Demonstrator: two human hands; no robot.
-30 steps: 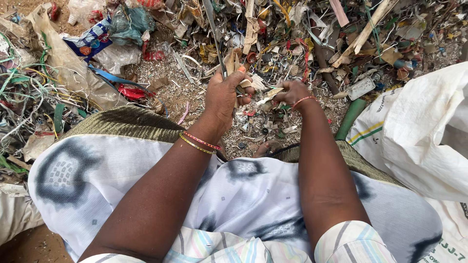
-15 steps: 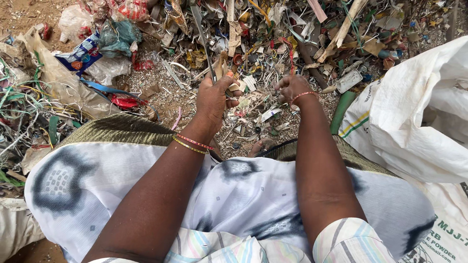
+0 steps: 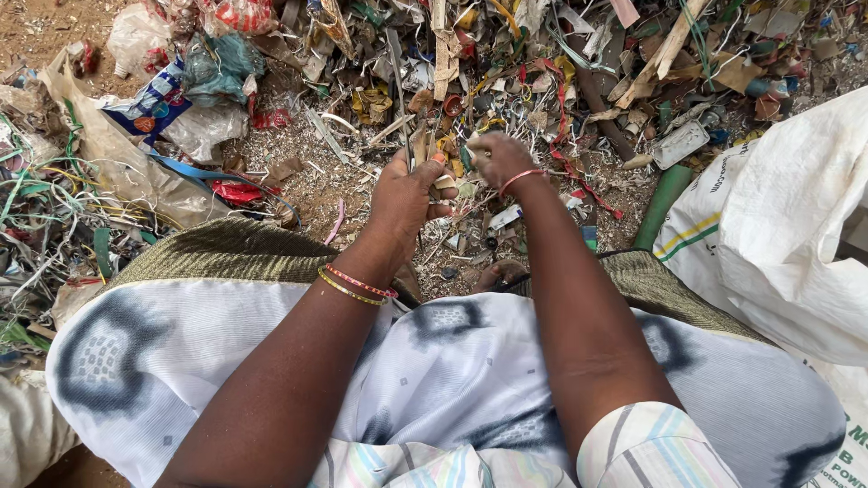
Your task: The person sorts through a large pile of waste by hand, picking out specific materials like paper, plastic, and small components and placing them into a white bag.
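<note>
Head view: left hand (image 3: 404,194) closed on small pale plastic scraps (image 3: 445,182); right hand (image 3: 499,160) pinching fragments from far mixed-plastic litter heap (image 3: 506,63); best to keep pinches small, near white woven sack (image 3: 796,226) right

The person wears a white wrap (image 3: 452,361) with grey-black blotches and an olive woven border, pastel-striped short sleeves (image 3: 651,447), red and gold bangles (image 3: 354,286), and a thin red wristband (image 3: 520,176).
</note>
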